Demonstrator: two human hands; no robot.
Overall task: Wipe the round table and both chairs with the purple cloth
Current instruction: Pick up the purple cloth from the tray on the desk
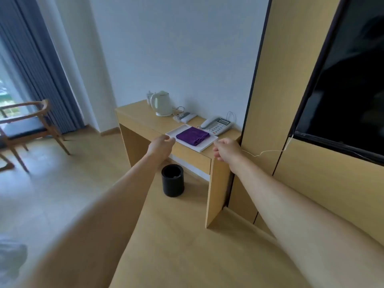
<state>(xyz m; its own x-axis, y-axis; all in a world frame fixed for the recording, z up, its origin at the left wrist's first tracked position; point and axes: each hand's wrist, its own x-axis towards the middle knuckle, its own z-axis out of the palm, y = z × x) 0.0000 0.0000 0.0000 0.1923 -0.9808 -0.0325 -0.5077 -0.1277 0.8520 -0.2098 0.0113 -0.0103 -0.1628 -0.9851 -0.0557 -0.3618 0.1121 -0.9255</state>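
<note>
Both hands reach toward the bench, empty: the left hand [161, 146] loosely curled at the white tray's [207, 144] left end, the right hand [226, 150] likewise off its right corner. One folded purple cloth [192, 135] lies on that tray at the bench's [143, 119] front edge. One wooden chair [25, 125] stands by the curtain.

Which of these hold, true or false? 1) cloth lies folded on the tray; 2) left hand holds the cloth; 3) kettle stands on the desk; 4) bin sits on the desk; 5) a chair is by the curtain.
1. True: the cloth lies folded on the tray.
2. False: the left hand holds nothing.
3. True: the kettle stands on the desk.
4. False: the bin is on the floor.
5. True: the chair stands by the curtain.
</note>
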